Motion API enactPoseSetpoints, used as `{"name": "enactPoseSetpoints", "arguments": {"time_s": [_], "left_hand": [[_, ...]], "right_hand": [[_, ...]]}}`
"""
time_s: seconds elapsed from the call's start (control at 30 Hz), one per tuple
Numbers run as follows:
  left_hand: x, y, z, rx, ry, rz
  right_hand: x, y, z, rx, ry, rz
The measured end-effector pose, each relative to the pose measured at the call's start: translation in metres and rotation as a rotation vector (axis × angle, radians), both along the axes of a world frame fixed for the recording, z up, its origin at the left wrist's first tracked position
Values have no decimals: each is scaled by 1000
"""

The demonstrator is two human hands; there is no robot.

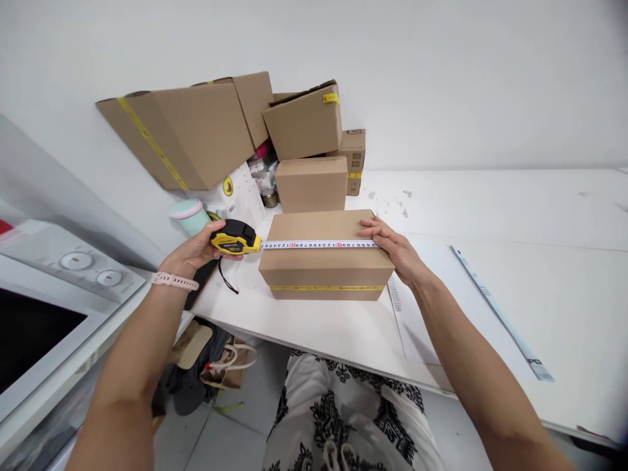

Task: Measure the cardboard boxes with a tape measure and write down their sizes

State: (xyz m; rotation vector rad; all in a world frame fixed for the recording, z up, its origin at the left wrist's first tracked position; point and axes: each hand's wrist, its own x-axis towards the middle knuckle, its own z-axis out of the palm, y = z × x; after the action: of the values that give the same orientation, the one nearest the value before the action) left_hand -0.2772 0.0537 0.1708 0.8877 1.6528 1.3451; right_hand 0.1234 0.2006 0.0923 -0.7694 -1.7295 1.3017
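Observation:
A closed cardboard box with yellow tape along its lower front lies on the white table. Across its top runs the white blade of a tape measure, pulled out from left to right. My left hand grips the yellow and black tape measure case just off the box's left end, and a black wrist cord hangs below it. At the box's right end my right hand presses the blade's end against the edge with its fingers; the exact hold on the tip is partly hidden.
Cardboard boxes are stacked behind, with a large one leaning at the left. A mint cup stands by my left hand. At the left is a white microwave. Paper and a long ruler-like strip lie right. Bags sit below.

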Motion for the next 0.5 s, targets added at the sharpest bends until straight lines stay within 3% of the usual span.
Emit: {"name": "enactPoseSetpoints", "arguments": {"time_s": [0.1,0.17,0.3,0.4,0.5], "left_hand": [[15,-7,10,-10,-5,39],[32,-20,21,33,0,73],[71,-67,37,129,45,56],[99,-110,26,69,7,-107],[136,-143,-9,-55,-262,-323]], "right_hand": [[-2,-2,-2,-22,27,-33],[-1,-6,-4,-80,68,-134],[11,-14,1,-102,141,-400],[21,-13,23,16,277,-513],[21,2,52,126,319,-458]]}}
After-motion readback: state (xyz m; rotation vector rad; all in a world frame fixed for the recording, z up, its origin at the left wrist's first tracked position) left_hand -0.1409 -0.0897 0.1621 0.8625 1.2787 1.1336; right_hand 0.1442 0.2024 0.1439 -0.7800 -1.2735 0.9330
